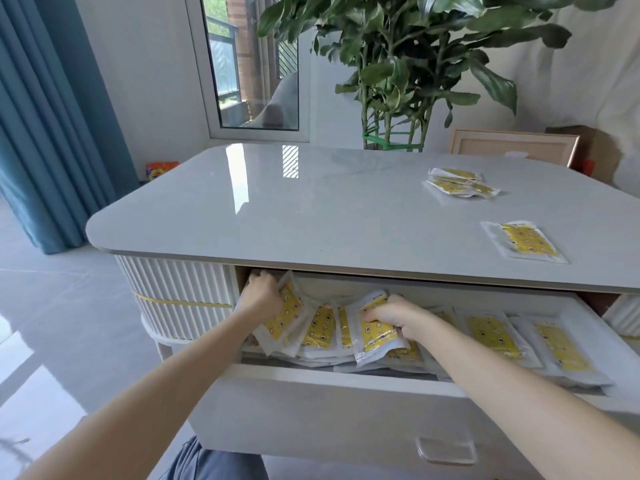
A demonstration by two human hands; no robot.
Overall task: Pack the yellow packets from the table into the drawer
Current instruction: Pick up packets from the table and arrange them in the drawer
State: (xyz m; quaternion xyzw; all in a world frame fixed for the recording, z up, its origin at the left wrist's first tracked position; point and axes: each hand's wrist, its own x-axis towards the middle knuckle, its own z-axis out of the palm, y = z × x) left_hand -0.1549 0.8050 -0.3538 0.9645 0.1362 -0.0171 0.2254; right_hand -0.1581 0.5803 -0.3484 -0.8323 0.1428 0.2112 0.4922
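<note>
Packets [408, 337] fill the drawer [346, 386]; more packets [460, 183] lie on the table [277, 209] above.

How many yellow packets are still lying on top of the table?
4 visible: one yellow plastic packet alone near the right edge of the glossy white table, three overlapping in a pile farther back. The pile may hide more.

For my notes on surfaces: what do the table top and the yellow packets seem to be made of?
The table top: probably polished stone or glass, glossy; it mirrors the window. The yellow packets: seemingly thin plastic film, translucent white edges, creased, yellow print inside.
</note>
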